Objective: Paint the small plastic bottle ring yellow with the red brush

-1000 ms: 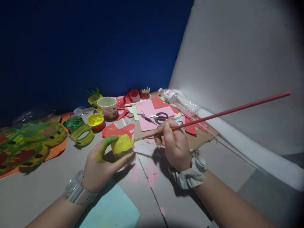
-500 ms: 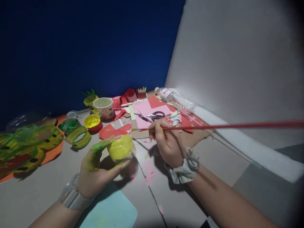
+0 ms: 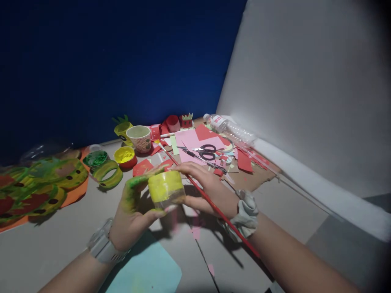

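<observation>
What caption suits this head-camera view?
Left hand and right hand hold a partly yellow roll, red paintbrush across the right.

the yellow cylinder (image 3: 165, 186) hides its far side.

I'm getting a dim feed. The blue wall (image 3: 122, 61) sinks almost to black at its upper left, while the grey wall (image 3: 299, 81) catches a paler glow low down, by the far edge of the surface (image 3: 73, 228). Light seems to come from above: shadows pool under the left hand (image 3: 131, 221) and the right hand (image 3: 210, 189), stretching toward the near edge. I see glints off the plastic bottle (image 3: 233, 130) and sheen on the yellow roll (image 3: 165, 186), whose lower rim looks soft. Dark vignetting eats the corners at right.
</observation>
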`<state>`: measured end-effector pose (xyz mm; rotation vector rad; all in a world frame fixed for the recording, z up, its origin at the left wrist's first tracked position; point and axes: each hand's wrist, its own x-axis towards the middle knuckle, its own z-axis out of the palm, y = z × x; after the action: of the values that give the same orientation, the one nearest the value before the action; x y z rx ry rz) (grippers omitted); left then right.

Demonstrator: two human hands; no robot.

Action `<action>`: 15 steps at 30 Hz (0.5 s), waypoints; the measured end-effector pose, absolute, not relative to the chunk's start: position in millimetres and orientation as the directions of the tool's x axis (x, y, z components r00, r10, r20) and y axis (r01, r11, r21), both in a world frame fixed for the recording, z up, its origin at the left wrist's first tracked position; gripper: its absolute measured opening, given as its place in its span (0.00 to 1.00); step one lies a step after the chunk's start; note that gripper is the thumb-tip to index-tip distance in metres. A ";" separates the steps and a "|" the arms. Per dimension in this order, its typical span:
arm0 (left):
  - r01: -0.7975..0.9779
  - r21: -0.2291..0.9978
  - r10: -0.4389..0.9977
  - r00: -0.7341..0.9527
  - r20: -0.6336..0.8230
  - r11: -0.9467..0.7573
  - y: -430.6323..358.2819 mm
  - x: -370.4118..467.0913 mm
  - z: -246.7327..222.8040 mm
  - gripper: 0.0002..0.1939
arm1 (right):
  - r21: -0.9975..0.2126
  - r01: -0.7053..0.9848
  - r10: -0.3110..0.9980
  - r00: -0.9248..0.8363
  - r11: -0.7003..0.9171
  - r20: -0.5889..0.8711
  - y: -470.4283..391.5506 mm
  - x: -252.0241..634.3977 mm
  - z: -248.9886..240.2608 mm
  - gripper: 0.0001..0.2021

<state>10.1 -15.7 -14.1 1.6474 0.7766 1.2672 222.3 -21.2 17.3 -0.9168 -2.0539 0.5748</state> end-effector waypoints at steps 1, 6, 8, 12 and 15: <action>-0.033 0.914 0.872 0.289 0.395 -0.404 -15.9 10.7 -13.1 0.26 | -0.656 0.416 0.773 -0.415 0.630 0.479 -21.2 221.8 17.4 0.24; -0.011 0.933 0.879 0.332 0.343 -0.360 -15.2 11.1 -9.9 0.30 | -0.612 0.503 0.791 -0.431 0.610 0.435 -20.8 221.4 18.9 0.22; 0.073 0.926 0.895 0.293 0.336 -0.371 -13.5 9.7 -12.0 0.26 | -0.602 0.523 0.796 -0.435 0.604 0.421 -20.8 221.2 18.6 0.24; 0.232 0.887 0.914 0.183 0.363 -0.399 -10.0 7.3 -16.3 0.24 | -0.660 0.514 0.834 -0.398 0.548 0.382 -21.1 221.6 17.7 0.30; 0.360 0.841 0.914 0.106 0.392 -0.403 -8.9 8.5 -12.6 0.23 | -0.715 0.470 0.855 -0.320 0.518 0.409 -21.5 222.8 19.0 0.27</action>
<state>8.5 -8.9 -12.6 1.8319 1.2403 1.2844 222.8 -21.5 19.0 -1.0825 -1.9641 0.6132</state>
